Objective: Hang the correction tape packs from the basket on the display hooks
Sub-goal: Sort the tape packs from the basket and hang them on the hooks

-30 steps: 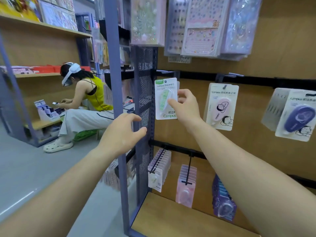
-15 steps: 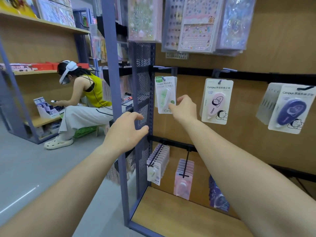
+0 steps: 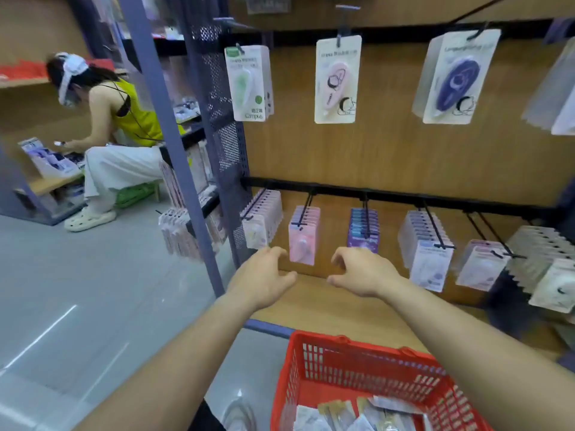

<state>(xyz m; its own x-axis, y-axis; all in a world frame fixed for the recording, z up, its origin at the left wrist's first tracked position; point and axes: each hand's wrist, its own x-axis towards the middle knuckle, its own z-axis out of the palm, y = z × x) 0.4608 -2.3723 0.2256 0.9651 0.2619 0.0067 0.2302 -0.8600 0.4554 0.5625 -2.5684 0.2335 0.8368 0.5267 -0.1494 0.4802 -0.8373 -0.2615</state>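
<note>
Correction tape packs (image 3: 357, 415) lay loose in a heap at the bottom of the red basket (image 3: 361, 349), nearest of all, tilted every which way, so their long axes could not be told apart. Just beyond the basket, the left hand (image 3: 264, 281) and the right hand (image 3: 362, 273) hovered side by side over the wooden shelf board (image 3: 326, 309), both empty, with fingers loosely curled and thumbs turned toward each other. Farther back, a pink stack (image 3: 303, 237) and a purple stack (image 3: 363, 231) hung on hooks from the lower black rail (image 3: 389, 194). On the upper hooks hung a green pack (image 3: 249, 84), a pink pack (image 3: 337, 79) and a purple pack (image 3: 455, 79), upright, long axes vertical, faces toward the aisle. Far left, another person (image 3: 124, 119) crouched at a low shelf.
</note>
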